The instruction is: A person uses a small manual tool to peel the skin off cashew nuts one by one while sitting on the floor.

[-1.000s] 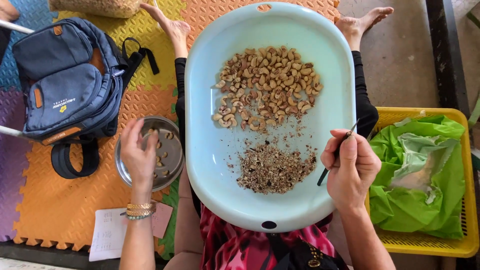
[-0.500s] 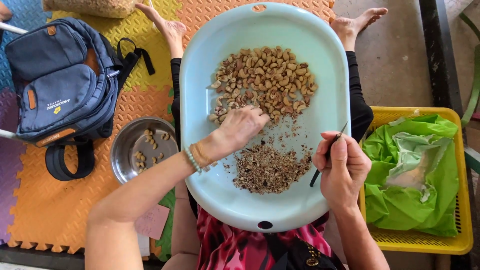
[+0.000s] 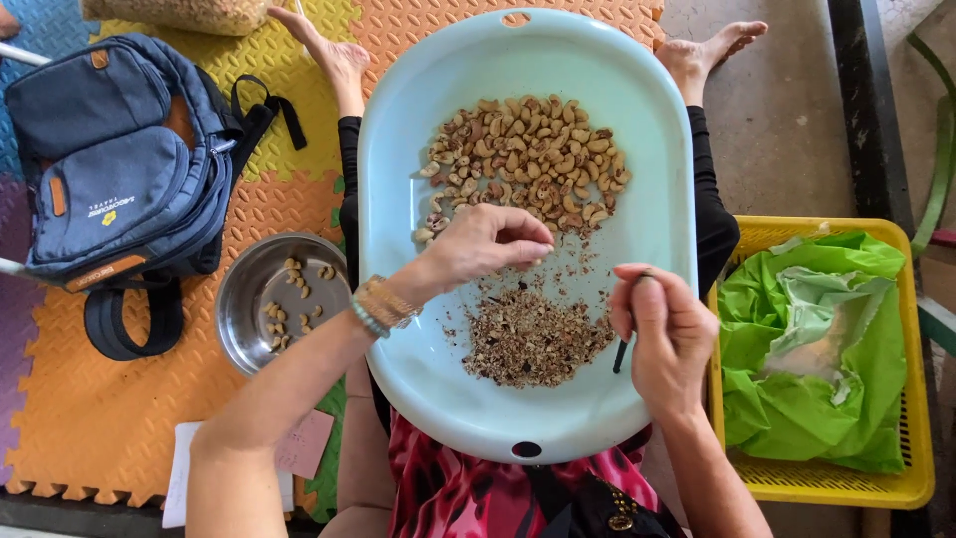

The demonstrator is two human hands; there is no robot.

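Left hand point(image 3: 488, 244) fingers pinched over cashews point(image 3: 523, 164), right hand point(image 3: 669, 334) clamped on knife point(image 3: 621, 354).

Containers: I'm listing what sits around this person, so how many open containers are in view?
3. A pale blue tub on the lap; a steel bowl on the mat by the left hand; a yellow basket beside the right hand. Others may lie outside the frame.
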